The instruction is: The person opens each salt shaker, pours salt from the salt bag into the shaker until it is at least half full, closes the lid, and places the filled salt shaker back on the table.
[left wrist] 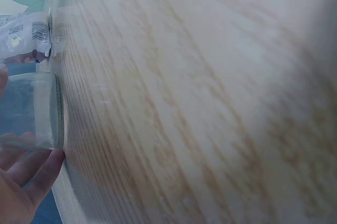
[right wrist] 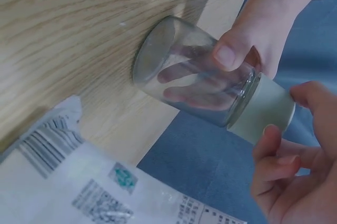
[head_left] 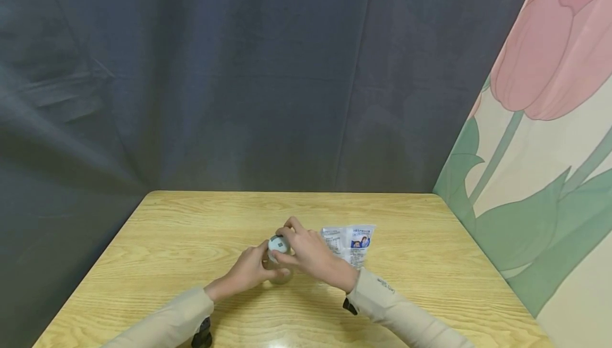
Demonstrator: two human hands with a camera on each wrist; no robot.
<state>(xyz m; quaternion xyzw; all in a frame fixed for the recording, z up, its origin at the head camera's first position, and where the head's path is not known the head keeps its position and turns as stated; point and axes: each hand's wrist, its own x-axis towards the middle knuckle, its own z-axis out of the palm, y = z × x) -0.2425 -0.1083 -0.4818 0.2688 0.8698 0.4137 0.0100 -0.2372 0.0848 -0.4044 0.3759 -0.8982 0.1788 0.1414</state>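
A clear glass jar [right wrist: 181, 42] with a pale green-grey lid [right wrist: 265, 109] stands on the table. My left hand [head_left: 244, 270] grips the jar's side, its fingers visible through the glass in the right wrist view. My right hand [head_left: 313, 255] holds the lid, with thumb and fingertips around its edge. In the head view the lid's top shows a small dark square mark. The lid sits on the jar's mouth. Only the jar's lower part [left wrist: 29, 108] shows in the left wrist view, fingers beneath it.
A white printed plastic package [head_left: 351, 242] lies just right of the jar, partly behind my right hand; barcodes show on it in the right wrist view. The wooden table [head_left: 191, 226] ends at a dark curtain [head_left: 263, 98]. A tulip-patterned cloth [head_left: 540, 178] hangs at the right.
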